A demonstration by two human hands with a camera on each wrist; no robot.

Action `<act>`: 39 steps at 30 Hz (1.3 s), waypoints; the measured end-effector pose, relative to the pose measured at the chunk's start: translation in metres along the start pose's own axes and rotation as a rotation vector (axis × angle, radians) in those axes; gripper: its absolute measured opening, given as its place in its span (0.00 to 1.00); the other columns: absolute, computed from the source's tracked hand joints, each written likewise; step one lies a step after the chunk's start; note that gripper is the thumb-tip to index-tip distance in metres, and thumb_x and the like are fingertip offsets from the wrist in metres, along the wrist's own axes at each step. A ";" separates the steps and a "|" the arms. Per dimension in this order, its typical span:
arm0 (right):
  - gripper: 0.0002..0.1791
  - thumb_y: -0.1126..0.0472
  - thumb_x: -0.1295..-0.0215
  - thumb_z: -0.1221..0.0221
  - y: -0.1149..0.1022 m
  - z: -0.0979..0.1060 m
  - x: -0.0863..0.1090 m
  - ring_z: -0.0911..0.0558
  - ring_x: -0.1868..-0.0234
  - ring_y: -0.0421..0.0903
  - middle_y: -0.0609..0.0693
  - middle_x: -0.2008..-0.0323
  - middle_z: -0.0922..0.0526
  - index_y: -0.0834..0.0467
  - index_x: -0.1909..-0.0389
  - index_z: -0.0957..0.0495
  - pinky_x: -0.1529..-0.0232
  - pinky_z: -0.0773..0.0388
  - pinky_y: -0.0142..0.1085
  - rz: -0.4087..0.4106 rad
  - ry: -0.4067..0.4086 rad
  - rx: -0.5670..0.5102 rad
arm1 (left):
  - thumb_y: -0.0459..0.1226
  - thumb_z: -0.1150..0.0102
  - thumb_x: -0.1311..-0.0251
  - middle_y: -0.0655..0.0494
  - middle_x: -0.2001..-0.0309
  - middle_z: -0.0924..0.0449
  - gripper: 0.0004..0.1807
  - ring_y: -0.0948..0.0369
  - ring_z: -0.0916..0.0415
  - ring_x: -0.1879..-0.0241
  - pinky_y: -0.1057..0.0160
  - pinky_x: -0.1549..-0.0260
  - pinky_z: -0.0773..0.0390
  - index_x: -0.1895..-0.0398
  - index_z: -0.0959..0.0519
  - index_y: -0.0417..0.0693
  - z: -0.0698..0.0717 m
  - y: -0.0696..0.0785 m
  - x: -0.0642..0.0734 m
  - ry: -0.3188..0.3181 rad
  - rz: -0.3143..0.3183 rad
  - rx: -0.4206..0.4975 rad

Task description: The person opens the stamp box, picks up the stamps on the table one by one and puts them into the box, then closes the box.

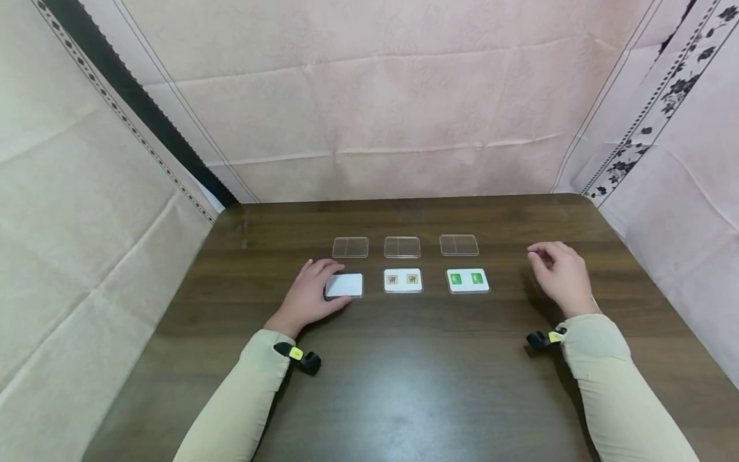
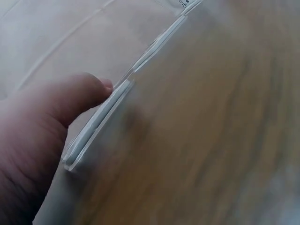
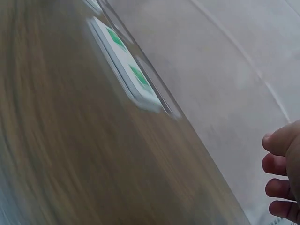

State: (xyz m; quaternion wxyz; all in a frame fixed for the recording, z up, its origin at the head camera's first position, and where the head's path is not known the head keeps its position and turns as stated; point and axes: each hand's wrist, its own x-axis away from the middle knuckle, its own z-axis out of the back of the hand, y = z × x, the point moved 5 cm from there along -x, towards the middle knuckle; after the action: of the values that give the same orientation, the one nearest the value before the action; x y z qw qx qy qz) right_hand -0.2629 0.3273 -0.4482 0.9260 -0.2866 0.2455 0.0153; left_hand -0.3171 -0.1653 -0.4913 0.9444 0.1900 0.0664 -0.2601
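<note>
At the left of the near row, my left hand [image 1: 310,289] grips a plain white card set in a transparent case [image 1: 345,285], thumb at its near edge and fingers at its far edge. In the left wrist view, the thumb [image 2: 84,96] meets the rim of that case [image 2: 101,124]. Beside it lies a white card pair with small brown pictures [image 1: 403,280]. Farther right is a white card pair with green pictures [image 1: 468,281]. My right hand [image 1: 560,273] hovers to the right of these, fingers loosely bent and holding nothing.
Behind the near row lie three transparent plastic cases: a left one [image 1: 350,247], a middle one [image 1: 402,247] and a right one [image 1: 458,244]. All rest on a dark wooden table [image 1: 392,385]. Pale cloth [image 1: 392,115] hangs around its far and side edges.
</note>
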 end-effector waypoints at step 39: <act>0.30 0.43 0.36 0.34 0.057 0.032 0.043 0.30 0.50 0.69 0.62 0.54 0.19 0.61 0.44 0.22 0.52 0.39 0.63 0.050 -0.298 0.259 | 0.58 0.35 0.41 0.47 0.31 0.32 0.39 0.49 0.38 0.30 0.42 0.28 0.46 0.31 0.28 0.47 0.002 -0.020 0.007 -0.091 0.056 0.017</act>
State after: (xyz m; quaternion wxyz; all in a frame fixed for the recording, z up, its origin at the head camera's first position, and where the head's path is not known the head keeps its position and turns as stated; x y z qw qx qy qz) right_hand -0.2209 0.3876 -0.4750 0.9805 -0.1535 0.1127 0.0486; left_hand -0.3217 -0.1850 -0.4978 0.9517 0.1877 0.0157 -0.2424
